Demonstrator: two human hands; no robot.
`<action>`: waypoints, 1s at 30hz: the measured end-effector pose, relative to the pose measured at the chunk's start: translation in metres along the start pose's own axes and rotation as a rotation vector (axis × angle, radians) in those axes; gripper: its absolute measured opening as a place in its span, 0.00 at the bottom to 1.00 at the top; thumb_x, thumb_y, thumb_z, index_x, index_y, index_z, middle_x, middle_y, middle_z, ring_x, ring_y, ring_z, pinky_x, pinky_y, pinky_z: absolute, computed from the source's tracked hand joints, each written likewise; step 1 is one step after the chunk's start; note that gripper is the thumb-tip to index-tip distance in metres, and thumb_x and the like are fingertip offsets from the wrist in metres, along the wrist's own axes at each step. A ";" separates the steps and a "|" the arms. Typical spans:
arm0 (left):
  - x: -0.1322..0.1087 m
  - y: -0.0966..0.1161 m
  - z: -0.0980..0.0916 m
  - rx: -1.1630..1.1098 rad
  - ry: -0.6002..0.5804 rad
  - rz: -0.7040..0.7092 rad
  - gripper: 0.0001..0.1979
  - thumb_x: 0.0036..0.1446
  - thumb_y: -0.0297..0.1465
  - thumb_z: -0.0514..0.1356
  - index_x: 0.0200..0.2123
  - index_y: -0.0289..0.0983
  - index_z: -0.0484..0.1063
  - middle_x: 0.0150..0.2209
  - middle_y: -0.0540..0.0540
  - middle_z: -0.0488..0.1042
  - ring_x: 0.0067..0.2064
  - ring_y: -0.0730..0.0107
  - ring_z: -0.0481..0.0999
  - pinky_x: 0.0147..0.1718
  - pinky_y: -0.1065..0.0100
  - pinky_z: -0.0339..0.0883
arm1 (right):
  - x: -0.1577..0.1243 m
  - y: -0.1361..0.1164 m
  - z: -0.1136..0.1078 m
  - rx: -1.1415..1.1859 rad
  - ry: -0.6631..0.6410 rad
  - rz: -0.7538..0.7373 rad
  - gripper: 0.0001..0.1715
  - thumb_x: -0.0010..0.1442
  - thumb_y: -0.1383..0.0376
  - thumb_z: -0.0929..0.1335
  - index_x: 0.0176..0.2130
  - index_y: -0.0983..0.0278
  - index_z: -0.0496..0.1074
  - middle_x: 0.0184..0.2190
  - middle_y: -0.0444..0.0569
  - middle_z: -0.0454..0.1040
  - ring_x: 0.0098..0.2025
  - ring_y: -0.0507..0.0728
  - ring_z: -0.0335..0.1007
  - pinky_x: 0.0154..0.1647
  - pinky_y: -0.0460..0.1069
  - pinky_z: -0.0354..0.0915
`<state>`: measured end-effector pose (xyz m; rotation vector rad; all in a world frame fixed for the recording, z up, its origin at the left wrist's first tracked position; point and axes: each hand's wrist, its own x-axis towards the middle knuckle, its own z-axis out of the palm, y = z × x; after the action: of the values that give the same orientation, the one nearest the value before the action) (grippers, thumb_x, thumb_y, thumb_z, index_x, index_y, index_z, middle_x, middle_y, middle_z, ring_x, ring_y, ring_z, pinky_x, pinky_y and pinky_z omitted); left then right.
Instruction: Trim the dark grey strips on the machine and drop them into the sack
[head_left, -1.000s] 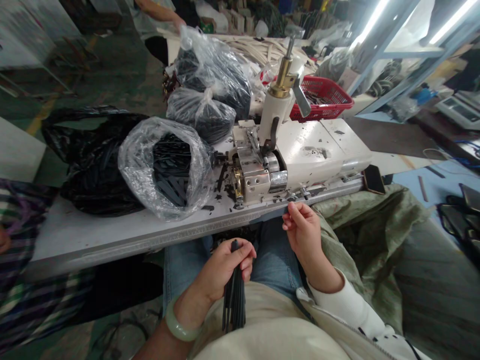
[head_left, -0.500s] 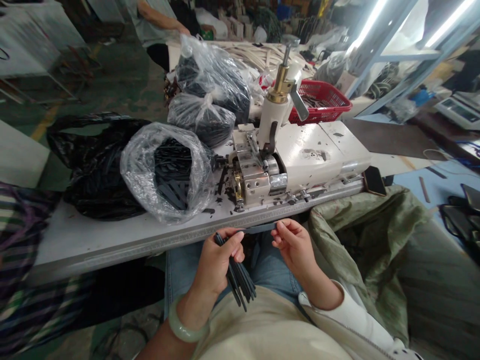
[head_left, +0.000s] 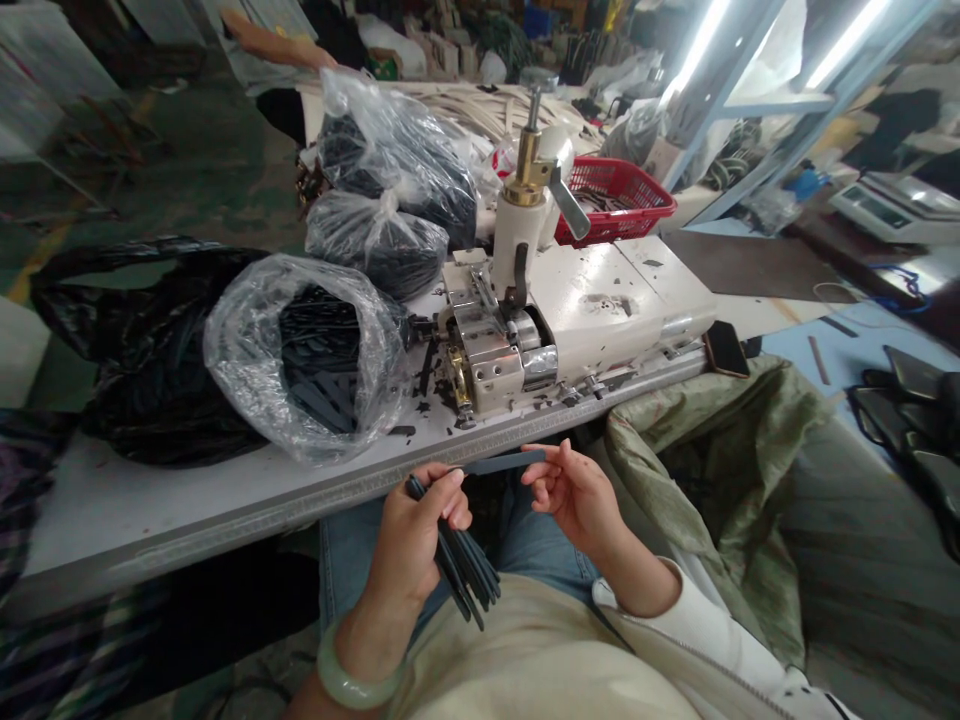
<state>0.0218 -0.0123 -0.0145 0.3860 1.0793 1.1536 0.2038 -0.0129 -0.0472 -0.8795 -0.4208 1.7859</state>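
My left hand (head_left: 416, 535) is closed around a bundle of narrow dark strips (head_left: 469, 575), which hang fanned out below the palm. Its thumb and index finger also pinch one end of a single dark grey strip (head_left: 501, 463), stretched out level to the right. At that strip's other end is my right hand (head_left: 574, 490), its index finger along the end and its thumb close by. Both hands are above my lap, in front of the table edge. Beyond them stands a cream-coloured machine (head_left: 600, 310) with a metal roller and a brass-collared post.
Left of the machine, a clear plastic bag (head_left: 225, 335) holds many dark strips, beside a black bag (head_left: 150, 410). Tied clear bags (head_left: 382, 240) and a red basket (head_left: 622, 200) stand behind. A phone (head_left: 725, 348) lies at right, near green cloth (head_left: 720, 430). Another person's arm (head_left: 277, 42) shows far back.
My right fingers have shifted on the strip's end, the thumb no longer covering it and the index finger straighter. The left hand keeps its bundle. The view has swung slightly right.
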 end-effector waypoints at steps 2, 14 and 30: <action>0.001 -0.002 -0.002 0.015 -0.010 0.009 0.12 0.44 0.30 0.70 0.24 0.36 0.67 0.14 0.59 0.58 0.17 0.82 0.58 0.17 0.76 0.54 | 0.001 0.000 0.002 0.000 -0.010 0.039 0.25 0.59 0.49 0.68 0.43 0.67 0.77 0.26 0.51 0.79 0.21 0.49 0.70 0.22 0.43 0.73; -0.002 0.005 -0.006 0.007 -0.088 -0.025 0.13 0.46 0.32 0.69 0.36 0.33 0.78 0.15 0.59 0.55 0.17 0.83 0.56 0.17 0.77 0.52 | -0.020 -0.014 0.004 -0.752 -0.201 -0.411 0.08 0.58 0.65 0.71 0.39 0.60 0.80 0.32 0.51 0.79 0.30 0.56 0.77 0.30 0.50 0.75; 0.013 0.007 -0.008 0.064 0.013 -0.033 0.12 0.45 0.35 0.70 0.28 0.31 0.76 0.15 0.58 0.55 0.17 0.84 0.57 0.17 0.77 0.52 | 0.067 -0.041 0.041 -0.551 -0.030 -0.171 0.21 0.58 0.50 0.67 0.27 0.65 0.68 0.10 0.35 0.58 0.11 0.44 0.44 0.11 0.41 0.40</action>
<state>0.0108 0.0000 -0.0195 0.4099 1.1319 1.0960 0.1892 0.0689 -0.0178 -1.1530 -1.0084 1.5454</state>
